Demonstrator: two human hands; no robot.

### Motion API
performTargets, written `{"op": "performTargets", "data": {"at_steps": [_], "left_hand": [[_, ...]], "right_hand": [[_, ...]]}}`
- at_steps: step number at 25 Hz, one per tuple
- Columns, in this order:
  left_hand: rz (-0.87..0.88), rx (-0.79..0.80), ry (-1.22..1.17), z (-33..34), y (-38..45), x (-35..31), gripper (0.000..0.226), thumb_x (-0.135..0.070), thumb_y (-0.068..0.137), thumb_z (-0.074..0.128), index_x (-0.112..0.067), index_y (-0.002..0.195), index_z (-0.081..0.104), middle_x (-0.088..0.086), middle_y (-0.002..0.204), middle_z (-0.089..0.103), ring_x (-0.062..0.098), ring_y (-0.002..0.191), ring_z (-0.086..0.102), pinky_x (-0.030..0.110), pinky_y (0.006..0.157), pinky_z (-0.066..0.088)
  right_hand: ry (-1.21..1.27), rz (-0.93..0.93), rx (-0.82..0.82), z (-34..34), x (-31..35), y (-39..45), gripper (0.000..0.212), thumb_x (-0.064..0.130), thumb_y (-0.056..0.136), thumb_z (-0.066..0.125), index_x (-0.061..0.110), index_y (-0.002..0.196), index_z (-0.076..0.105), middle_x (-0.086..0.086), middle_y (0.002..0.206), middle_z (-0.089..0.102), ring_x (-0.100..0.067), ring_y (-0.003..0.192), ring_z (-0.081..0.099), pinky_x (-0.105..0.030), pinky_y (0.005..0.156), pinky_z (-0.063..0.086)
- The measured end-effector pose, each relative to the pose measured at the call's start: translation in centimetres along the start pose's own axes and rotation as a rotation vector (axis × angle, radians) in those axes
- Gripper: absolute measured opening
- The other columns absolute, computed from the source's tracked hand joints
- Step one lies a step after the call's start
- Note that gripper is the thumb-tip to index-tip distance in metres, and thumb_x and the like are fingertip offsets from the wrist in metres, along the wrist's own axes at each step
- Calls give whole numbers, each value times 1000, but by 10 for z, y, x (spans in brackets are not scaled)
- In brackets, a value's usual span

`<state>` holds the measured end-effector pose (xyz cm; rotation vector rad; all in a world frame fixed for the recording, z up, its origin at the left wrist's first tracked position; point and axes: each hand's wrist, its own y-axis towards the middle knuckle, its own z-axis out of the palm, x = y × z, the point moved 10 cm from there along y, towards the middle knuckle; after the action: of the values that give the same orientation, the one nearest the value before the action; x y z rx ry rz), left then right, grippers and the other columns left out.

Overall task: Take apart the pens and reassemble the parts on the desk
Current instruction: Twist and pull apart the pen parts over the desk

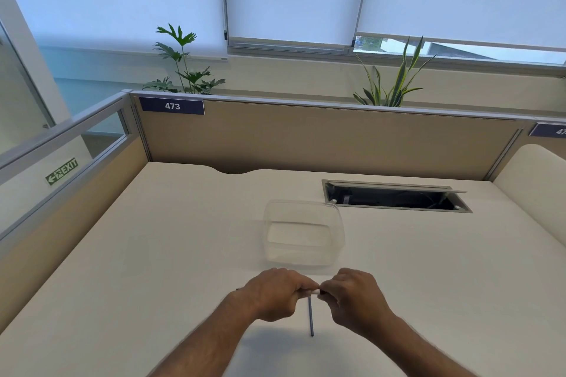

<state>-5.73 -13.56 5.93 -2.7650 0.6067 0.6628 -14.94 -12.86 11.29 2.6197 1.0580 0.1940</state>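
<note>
Two hands [277, 292] [355, 294] gripping pen [313, 293], container [303, 232] beyond

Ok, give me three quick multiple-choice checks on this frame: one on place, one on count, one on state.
1. The clear container sits:
A. beyond the hands
B. left of the desk
C. inside the cable hatch

2. Potted plants behind the partition:
A. one
B. two
C. four

3. The cable hatch is:
A. shut
B. open
C. taped over

Answers: 1 A, it lies past the left hand and right hand, which grip a white pen part. 2 B, two plants show. 3 B, its dark inside shows.
</note>
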Motion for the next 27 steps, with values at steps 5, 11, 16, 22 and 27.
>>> {"op": "performTargets", "data": {"at_steps": [5,11,16,22,27], "left_hand": [[-1,13,-34,0,-1,0,39,-24,103,41,-48,133,44,-7,127,66,22,104,61,43,92,52],[-30,-39,49,-1,1,3,30,-33,101,41,-34,128,55,-1,114,72,23,93,64,42,84,55],[-44,-104,154,-8,1,7,23,-35,99,43,-29,109,63,4,90,72,23,72,59,37,67,53],[-53,-101,151,-7,1,7,23,-36,99,43,-31,108,64,1,94,73,24,81,63,36,69,51],[-52,-166,116,-14,-3,12,23,-36,100,41,-30,104,63,-1,90,72,23,79,61,37,70,53]], "right_hand": [[48,-7,0,-3,-1,-2,24,23,61,89,20,54,66,6,44,60,-16,41,53,-21,37,39],[162,189,211,14,-19,-1,56,47,77,74,31,127,54,14,112,71,-16,97,69,-31,78,53],[214,111,437,27,-10,1,25,42,98,46,26,113,58,1,104,72,-25,90,63,-35,69,48],[133,155,381,25,-22,7,19,27,94,57,26,104,72,0,89,75,-23,79,61,-27,59,39],[282,376,132,8,-48,0,10,25,76,75,27,84,78,14,79,68,-9,73,62,-24,64,49]]}}
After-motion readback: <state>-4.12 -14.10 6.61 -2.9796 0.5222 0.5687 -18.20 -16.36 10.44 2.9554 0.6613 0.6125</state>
